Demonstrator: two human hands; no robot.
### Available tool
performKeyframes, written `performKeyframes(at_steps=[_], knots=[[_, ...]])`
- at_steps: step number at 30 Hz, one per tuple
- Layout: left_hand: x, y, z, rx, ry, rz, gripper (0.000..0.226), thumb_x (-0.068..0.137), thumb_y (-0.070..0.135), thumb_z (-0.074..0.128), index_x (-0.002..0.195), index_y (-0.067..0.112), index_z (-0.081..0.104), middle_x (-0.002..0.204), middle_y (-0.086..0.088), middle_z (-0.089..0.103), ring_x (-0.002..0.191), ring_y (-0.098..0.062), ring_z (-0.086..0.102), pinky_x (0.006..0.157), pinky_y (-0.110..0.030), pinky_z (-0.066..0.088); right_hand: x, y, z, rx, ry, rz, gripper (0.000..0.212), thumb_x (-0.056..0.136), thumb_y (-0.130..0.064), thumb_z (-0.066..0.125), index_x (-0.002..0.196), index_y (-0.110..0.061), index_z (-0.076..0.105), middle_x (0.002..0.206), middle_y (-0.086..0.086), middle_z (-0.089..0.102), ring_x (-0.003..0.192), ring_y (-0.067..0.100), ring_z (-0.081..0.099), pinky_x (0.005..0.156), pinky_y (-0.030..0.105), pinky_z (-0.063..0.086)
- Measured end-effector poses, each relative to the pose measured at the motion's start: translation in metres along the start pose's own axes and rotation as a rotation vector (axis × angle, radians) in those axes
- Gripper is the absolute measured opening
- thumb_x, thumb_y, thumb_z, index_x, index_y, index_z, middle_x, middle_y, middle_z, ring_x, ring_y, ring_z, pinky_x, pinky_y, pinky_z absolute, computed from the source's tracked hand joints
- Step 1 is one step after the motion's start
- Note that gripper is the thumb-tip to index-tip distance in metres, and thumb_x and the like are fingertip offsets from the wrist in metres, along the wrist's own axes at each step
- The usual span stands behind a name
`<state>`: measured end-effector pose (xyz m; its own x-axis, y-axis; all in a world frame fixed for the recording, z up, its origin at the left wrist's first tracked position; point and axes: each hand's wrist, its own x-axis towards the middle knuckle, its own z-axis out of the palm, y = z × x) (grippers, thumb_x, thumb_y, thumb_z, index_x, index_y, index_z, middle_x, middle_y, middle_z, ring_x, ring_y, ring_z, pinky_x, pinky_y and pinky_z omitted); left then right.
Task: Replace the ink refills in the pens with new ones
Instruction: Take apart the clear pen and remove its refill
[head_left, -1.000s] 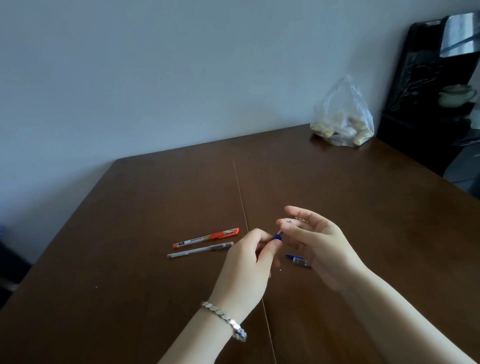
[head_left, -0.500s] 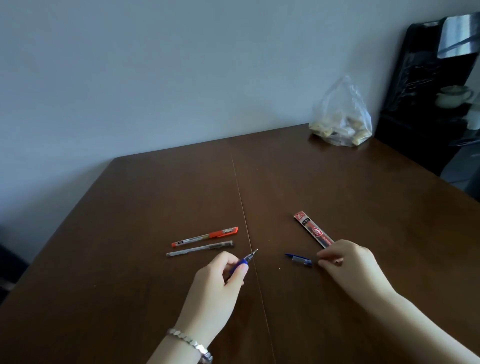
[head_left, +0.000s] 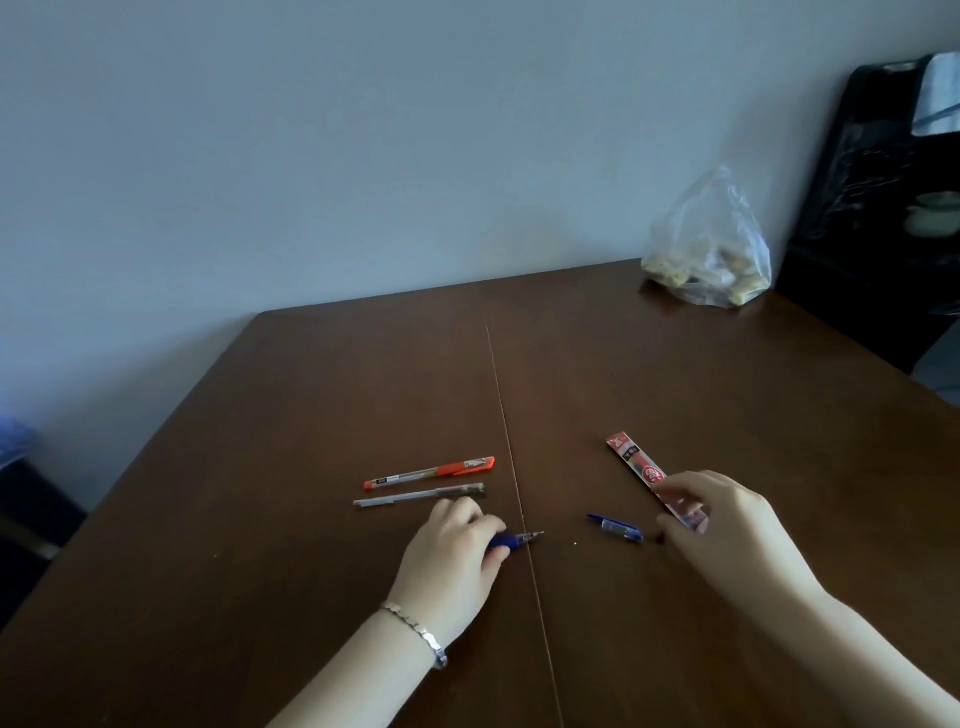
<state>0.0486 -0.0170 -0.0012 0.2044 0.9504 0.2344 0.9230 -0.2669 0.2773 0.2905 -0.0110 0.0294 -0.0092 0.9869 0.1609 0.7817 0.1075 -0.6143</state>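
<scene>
My left hand (head_left: 457, 556) grips a blue pen (head_left: 511, 540) low over the brown table (head_left: 322, 395), its metal tip pointing right across the centre seam. My right hand (head_left: 727, 530) pinches the near end of a red refill packet (head_left: 636, 467), which slants away to the upper left. A blue pen cap (head_left: 615, 527) lies on the table between my hands. To the left, an orange pen (head_left: 431, 473) and a clear grey pen (head_left: 418, 496) lie side by side.
A clear plastic bag (head_left: 711, 249) of pale items sits at the table's far right corner. Black furniture (head_left: 883, 208) stands beyond the right edge. A seam (head_left: 498, 415) runs down the table's middle.
My hands have separated. The left lowered the blue pen to the table; the right reached to the red refill packet and has taken hold of its near end.
</scene>
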Motion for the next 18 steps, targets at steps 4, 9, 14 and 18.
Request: performKeyframes(at_steps=[4,9,14,18], knots=[[0.02,-0.023,-0.016,0.139,0.173,0.007,0.022,0.089,0.023,0.049,0.105,0.016,0.062,0.1,-0.001,0.063,0.097,-0.022,0.054,0.08,-0.034,0.048,0.002,-0.008,0.004,0.043,-0.026,-0.007,0.027,0.076,-0.007,0.065,0.098,-0.023,0.066,0.088,-0.007,0.059,0.083,0.011,0.055,0.07,0.022,0.04],[0.031,-0.052,-0.014,0.301,0.001,-0.097,0.02,0.091,0.023,0.045,0.106,0.017,0.057,0.108,0.0,0.057,0.099,-0.022,0.045,0.079,-0.03,0.04,0.0,-0.017,0.007,0.118,-0.022,-0.027,0.024,0.077,-0.008,0.064,0.093,-0.027,0.066,0.083,-0.016,0.057,0.082,0.007,0.056,0.065,0.015,0.039],[0.027,-0.045,-0.014,0.362,0.025,-0.113,0.02,0.094,0.028,0.038,0.106,0.018,0.051,0.109,0.0,0.055,0.102,-0.021,0.046,0.084,-0.03,0.039,-0.003,-0.026,0.01,0.169,-0.029,-0.059,0.021,0.077,-0.009,0.065,0.092,-0.023,0.068,0.075,-0.018,0.059,0.076,0.0,0.057,0.065,0.0,0.038],[0.013,-0.002,-0.038,0.021,0.219,0.022,0.016,0.092,0.022,0.043,0.101,0.013,0.052,0.085,-0.001,0.058,0.066,-0.014,0.052,0.054,-0.021,0.043,0.0,-0.054,0.013,0.48,-0.063,-0.005,0.017,0.081,-0.021,0.065,0.096,-0.028,0.062,0.067,-0.011,0.066,0.06,0.0,0.061,0.055,0.005,0.042]])
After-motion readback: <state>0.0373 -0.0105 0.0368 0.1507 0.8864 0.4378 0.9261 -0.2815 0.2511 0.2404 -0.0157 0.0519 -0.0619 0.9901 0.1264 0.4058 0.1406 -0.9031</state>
